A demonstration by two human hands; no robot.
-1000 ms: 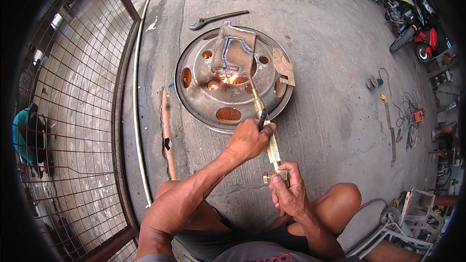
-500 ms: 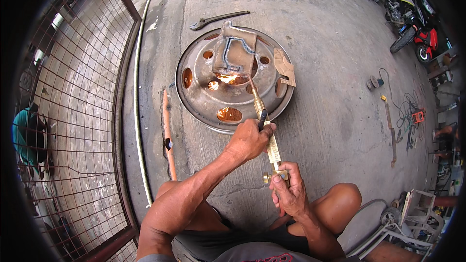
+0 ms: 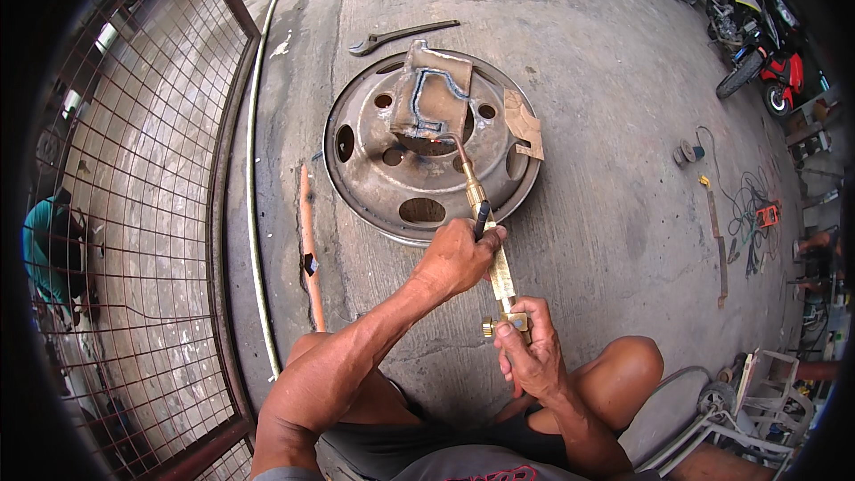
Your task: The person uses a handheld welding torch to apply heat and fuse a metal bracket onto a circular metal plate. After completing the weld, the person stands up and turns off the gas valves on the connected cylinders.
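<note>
Brass torch [image 3: 501, 273] nosed up to a metal piece [image 3: 443, 93] on a wheel [image 3: 363, 185]
Wrench [image 3: 405, 34] lies past the wheel's far edge, cardboard [image 3: 520, 123] overlaps its right side, long orange piece [image 3: 307, 218] off left. Left hand [image 3: 456, 256] is closed round the torch's middle, right hand [image 3: 533, 352] grips its near end.

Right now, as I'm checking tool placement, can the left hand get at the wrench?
Probably not: the left hand is wrapped around the torch, and the steel wheel lies between it and the wrench.
</note>
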